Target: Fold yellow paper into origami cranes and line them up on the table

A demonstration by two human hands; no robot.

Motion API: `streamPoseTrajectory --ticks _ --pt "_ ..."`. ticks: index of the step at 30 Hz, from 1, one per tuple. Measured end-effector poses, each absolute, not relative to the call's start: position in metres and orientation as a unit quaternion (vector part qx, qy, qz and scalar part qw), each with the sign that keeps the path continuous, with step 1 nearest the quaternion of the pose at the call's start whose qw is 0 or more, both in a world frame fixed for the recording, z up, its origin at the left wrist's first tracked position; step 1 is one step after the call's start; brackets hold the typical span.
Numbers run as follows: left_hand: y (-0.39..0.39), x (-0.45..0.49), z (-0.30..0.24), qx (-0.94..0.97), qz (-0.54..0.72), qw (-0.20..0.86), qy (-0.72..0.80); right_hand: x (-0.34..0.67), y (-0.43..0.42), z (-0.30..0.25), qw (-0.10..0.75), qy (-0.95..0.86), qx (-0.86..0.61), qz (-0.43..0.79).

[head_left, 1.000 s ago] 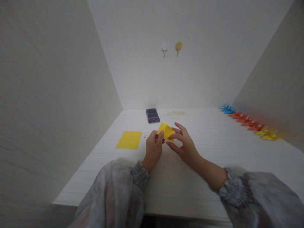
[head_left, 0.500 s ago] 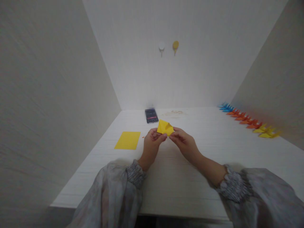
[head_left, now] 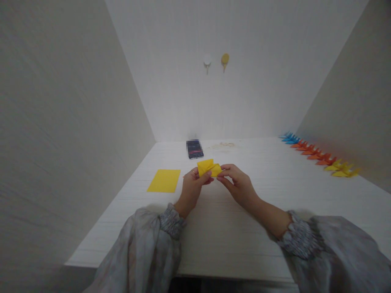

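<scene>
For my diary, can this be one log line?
left hand: holds folded yellow paper; right hand: pinches its right end; yellow sheet: flat on table

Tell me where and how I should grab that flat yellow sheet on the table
I'd pinch the yellow sheet by its near edge, coming in low from the near side, fingertip under, thumb on top. It lies flat on the table with no raised edge visible. The left hand is closest, though it holds the folded yellow paper.

Folded piece (head_left: 209, 166): we see creased, matt paper
Flat sheet (head_left: 164, 180): smooth, matt paper
Sleeves (head_left: 143, 234): thin, crinkled cloth
Tabletop (head_left: 238, 244): smooth, streaked, wood-like
</scene>
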State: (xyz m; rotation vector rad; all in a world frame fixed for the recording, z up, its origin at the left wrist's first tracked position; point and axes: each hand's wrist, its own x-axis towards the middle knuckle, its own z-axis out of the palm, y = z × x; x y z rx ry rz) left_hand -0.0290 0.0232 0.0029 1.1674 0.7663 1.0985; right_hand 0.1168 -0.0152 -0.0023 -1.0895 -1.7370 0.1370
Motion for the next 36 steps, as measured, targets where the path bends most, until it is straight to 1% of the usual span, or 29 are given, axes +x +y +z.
streamPoseTrajectory --ticks 8,15,19,23,27,31,36 --pt "0.023 -0.028 0.002 0.505 0.485 0.624 0.346 0.114 -0.019 0.002 0.512 -0.685 -0.511 0.087" --pt "0.022 -0.029 0.003 0.524 0.483 0.624 0.32 0.114 -0.017 -0.002 0.526 -0.645 -0.532 0.157" --pt "0.022 -0.029 0.002 0.53 0.504 0.619 0.287 0.115 -0.016 -0.006 0.532 -0.639 -0.527 0.178" --pt "0.023 -0.029 0.002 0.535 0.497 0.623 0.28 0.114 -0.017 -0.006 0.536 -0.639 -0.515 0.199" --pt "0.022 -0.029 0.002 0.547 0.49 0.61 0.297 0.114 -0.017 -0.006 0.546 -0.63 -0.504 0.226" --pt "0.022 -0.029 0.003 0.541 0.487 0.608 0.315 0.112 -0.017 -0.007 0.581 -0.598 -0.478 0.278" --pt "0.024 -0.029 0.0 0.524 0.503 0.609 0.32 0.112 -0.017 -0.009 0.59 -0.596 -0.464 0.284"
